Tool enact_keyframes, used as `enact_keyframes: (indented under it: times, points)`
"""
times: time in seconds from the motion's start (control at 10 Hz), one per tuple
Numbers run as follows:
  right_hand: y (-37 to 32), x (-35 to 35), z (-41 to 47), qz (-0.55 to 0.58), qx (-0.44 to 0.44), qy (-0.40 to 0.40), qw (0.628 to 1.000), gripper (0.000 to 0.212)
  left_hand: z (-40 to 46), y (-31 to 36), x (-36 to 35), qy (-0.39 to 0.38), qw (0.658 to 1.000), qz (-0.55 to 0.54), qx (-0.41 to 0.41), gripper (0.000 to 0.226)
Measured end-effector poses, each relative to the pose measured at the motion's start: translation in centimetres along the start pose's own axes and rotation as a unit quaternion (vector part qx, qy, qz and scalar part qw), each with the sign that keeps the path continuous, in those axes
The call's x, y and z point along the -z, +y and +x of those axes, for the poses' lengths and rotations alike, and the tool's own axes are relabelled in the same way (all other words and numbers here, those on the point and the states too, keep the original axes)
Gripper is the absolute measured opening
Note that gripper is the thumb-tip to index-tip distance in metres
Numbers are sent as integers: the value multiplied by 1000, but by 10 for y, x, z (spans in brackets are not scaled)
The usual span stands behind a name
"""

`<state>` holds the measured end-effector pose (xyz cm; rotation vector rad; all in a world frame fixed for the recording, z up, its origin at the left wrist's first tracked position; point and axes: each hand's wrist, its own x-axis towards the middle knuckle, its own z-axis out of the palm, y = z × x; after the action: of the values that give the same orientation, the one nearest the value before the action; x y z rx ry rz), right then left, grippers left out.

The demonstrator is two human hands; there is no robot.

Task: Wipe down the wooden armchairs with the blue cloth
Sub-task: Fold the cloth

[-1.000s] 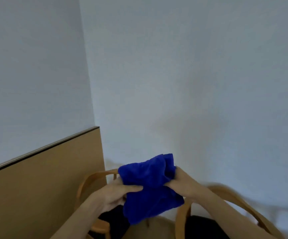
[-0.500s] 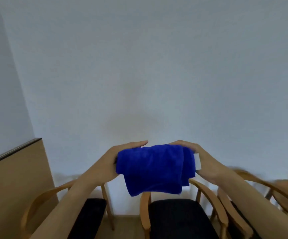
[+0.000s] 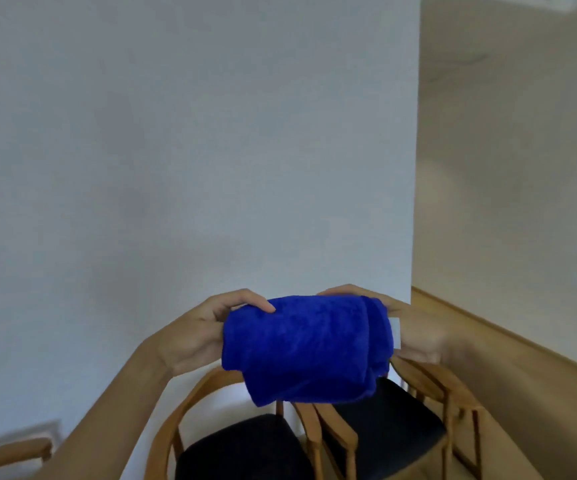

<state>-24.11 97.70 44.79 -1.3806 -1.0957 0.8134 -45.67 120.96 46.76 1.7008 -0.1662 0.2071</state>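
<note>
A folded blue cloth [image 3: 306, 344] is held up in front of me between both hands, above the chairs. My left hand [image 3: 197, 332] grips its left end, thumb over the top edge. My right hand [image 3: 415, 336] holds the right end, where a white label sticks out; its fingers are mostly hidden behind the cloth. Below stand two wooden armchairs with black seats: one in the middle [image 3: 183, 414] and one to its right [image 3: 453, 393]. Neither hand touches a chair.
A white wall fills most of the view. A wooden armrest of a third chair [image 3: 6, 455] shows at the bottom left. On the right runs a tan wooden panel [image 3: 522, 382] below a cream wall, close to the right chair.
The view has swung to the right, so the chairs and left panel slid left and the right-hand wall came in. Both hands still hold the cloth, now folded flatter.
</note>
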Motion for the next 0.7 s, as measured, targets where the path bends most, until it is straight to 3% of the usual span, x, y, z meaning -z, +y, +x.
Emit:
enact_keyframes:
  times: [0.1,0.2,0.3,0.4,0.5,0.6,0.7]
  points:
    - [5,60,-25,24,40,65,997,31,65,-31,-48,-37,970,-236,39,50]
    - [20,130,-57,74,-27,154,985,28,131,-60,-104,4,972,-211,102,46]
    - [31,187,-78,108,-76,126,983,35,191,-78,-145,77,994,34,77,39]
    - [48,238,-107,250,-102,97,958,48,243,-93,-172,118,985,126,32,41]
    - [84,276,-110,64,-118,162,978,65,293,-116,-198,113,980,161,31,46]
    - [113,309,-99,-120,-142,246,951,85,344,-147,-214,89,981,163,50,46]
    - [131,353,-89,-133,-153,268,942,76,393,-178,-217,66,984,157,55,42]
